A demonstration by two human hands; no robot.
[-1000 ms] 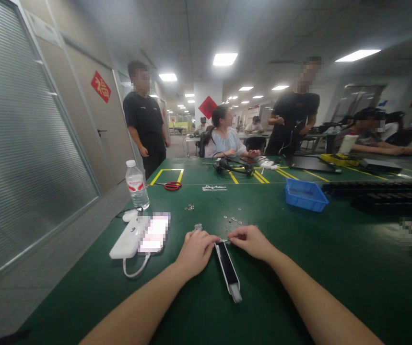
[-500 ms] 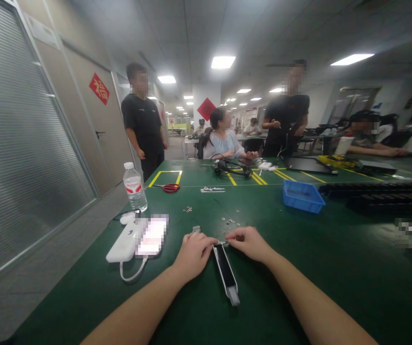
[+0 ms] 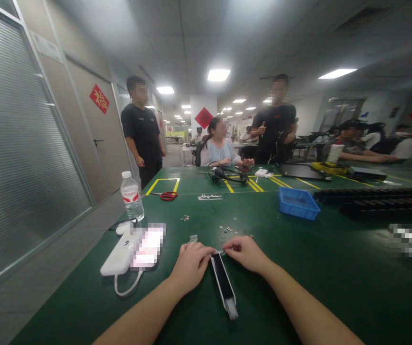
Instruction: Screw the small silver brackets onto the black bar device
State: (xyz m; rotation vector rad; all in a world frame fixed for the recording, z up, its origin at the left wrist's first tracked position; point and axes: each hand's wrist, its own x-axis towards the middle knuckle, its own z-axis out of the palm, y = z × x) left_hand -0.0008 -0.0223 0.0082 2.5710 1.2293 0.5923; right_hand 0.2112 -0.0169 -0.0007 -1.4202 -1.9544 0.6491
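Observation:
A long, narrow white-edged piece with a black inner face [image 3: 223,280] lies on the green table, its grey end pointing toward me. My left hand [image 3: 190,265] is closed at the far end of this piece, with fingertips on its left corner. On the other side, my right hand [image 3: 248,255] pinches at the same far end; whatever small part is between its fingertips is too small to name. A small clear piece [image 3: 194,238] lies just beyond my left hand. Small metal rings [image 3: 229,229] are scattered beyond my right hand, and another group of rings [image 3: 184,218] sits farther left.
To the left are a water bottle [image 3: 132,196], a white power bank [image 3: 117,254] and a cabled phone [image 3: 148,245]. Farther back lie red-handled scissors [image 3: 168,196], white strips [image 3: 210,197] and a headset [image 3: 229,175]. A blue bin [image 3: 298,203] stands right. Several people are beyond the table.
My view has tilted up and shifted slightly right, so the table sits lower in the picture. Both hands stay at the piece's far end. The standing person at right has raised a hand.

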